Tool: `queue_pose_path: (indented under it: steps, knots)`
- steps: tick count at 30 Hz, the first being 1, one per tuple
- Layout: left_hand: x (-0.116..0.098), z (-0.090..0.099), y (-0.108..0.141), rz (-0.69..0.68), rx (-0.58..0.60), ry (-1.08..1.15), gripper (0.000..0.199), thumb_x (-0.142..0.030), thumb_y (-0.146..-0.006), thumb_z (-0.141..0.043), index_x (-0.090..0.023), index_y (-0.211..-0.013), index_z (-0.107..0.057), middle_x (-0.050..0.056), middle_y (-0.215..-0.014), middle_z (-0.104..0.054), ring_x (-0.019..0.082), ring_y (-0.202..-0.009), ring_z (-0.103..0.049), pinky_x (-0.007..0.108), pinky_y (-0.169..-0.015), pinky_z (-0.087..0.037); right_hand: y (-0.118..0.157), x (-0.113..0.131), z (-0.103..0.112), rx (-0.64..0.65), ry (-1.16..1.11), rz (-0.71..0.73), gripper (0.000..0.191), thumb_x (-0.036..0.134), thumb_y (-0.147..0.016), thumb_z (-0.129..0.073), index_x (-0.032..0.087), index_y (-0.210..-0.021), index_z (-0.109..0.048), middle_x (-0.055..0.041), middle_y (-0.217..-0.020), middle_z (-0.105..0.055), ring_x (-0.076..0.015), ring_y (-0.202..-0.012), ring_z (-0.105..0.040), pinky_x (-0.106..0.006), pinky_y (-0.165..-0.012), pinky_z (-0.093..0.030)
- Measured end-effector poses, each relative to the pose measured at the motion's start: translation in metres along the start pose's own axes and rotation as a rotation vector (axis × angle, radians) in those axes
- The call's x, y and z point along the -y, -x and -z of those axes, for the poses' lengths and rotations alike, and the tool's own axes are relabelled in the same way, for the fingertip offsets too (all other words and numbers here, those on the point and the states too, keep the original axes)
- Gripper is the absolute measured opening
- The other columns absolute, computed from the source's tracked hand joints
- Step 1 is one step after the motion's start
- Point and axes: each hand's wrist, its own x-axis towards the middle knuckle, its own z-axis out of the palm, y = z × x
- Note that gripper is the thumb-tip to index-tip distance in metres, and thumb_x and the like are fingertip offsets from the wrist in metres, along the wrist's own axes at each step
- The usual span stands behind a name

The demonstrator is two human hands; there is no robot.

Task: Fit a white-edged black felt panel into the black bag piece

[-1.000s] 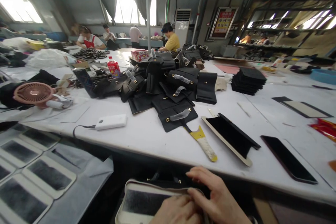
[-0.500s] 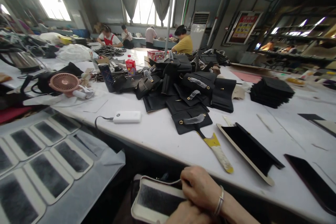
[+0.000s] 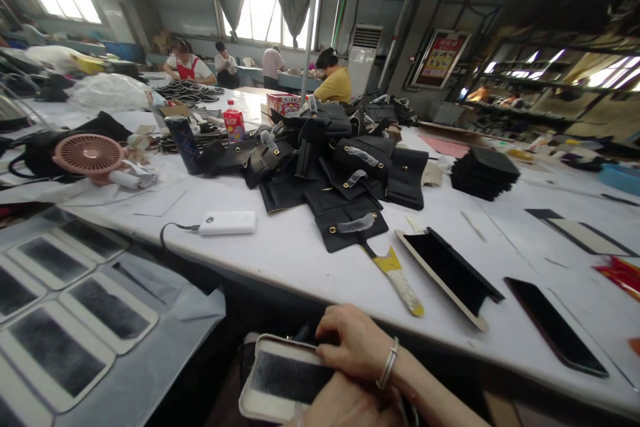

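A cream bag panel [image 3: 287, 373] with a dark rectangle on its face lies at the bottom centre, over my lap. My right hand [image 3: 357, 343], with a silver bangle on its wrist, is bent over the panel's upper edge. Its thumb and fingers close on the rim at the right end. Below it, my left hand [image 3: 345, 403] lies across the lower right part of the panel and grips it; its fingertips are partly hidden. Similar cream panels [image 3: 113, 310] lie in rows on a grey sheet [image 3: 185, 333] to the left.
The white table [image 3: 280, 267] holds a pile of black bags [image 3: 350, 223], a yellow-and-white handled tool [image 3: 400, 283], an open black case piece [image 3: 445, 273], a phone [image 3: 555, 327], a white power bank [image 3: 227, 223] and a pink fan [image 3: 90, 153]. Several people work further back.
The view has swung a little to the right. My right hand has shifted along the panel's upper edge, its fingers less tightly bunched. The left hand still rests across the panel.
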Motion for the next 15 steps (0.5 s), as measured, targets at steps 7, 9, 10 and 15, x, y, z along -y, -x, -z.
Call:
queue_pose_path:
  steps: [7,9,10,15]
  knots:
    - [0.004,0.026,0.012,-0.072,-0.156,0.088,0.021,-0.04,-0.095,-0.053,-0.021,-0.104,-0.056,-0.003,-0.108,-0.065,0.016,-0.098,-0.058,0.03,-0.081,-0.037,0.008,-0.026,0.026,-0.208,-0.266,-0.182,0.028,0.031,-0.081,-0.049,0.012,-0.075,-0.067,-0.0018,-0.064,-0.061,-0.0112,-0.059,-0.053,-0.021,-0.058,-0.04]
    - [0.007,0.031,0.012,-0.084,-0.144,0.102,0.019,-0.037,-0.095,-0.053,-0.022,-0.106,-0.055,-0.003,-0.111,-0.064,0.016,-0.098,-0.058,0.03,-0.081,-0.038,0.041,-0.039,0.032,-0.272,-0.357,-0.276,0.035,0.04,-0.086,-0.045,0.011,-0.08,-0.064,-0.0013,-0.065,-0.058,-0.0101,-0.055,-0.051,-0.02,-0.052,-0.04]
    - [0.008,0.033,0.012,-0.091,-0.125,0.106,0.018,-0.037,-0.095,-0.053,-0.022,-0.106,-0.055,-0.003,-0.111,-0.064,0.017,-0.098,-0.058,0.03,-0.08,-0.038,0.06,-0.045,0.03,-0.317,-0.377,-0.323,0.037,0.043,-0.086,-0.045,0.011,-0.083,-0.063,-0.0006,-0.065,-0.056,-0.0098,-0.053,-0.049,-0.021,-0.051,-0.039]
    - [0.01,0.053,0.012,-0.032,0.035,0.243,0.022,-0.036,-0.094,-0.055,-0.023,-0.111,-0.054,0.0,-0.124,-0.06,0.019,-0.107,-0.059,0.03,-0.086,-0.046,0.139,-0.07,-0.025,-0.553,-0.372,-0.549,0.053,0.058,-0.086,-0.049,0.011,-0.109,-0.062,-0.0024,-0.075,-0.056,-0.0146,-0.068,-0.052,-0.025,-0.064,-0.043]
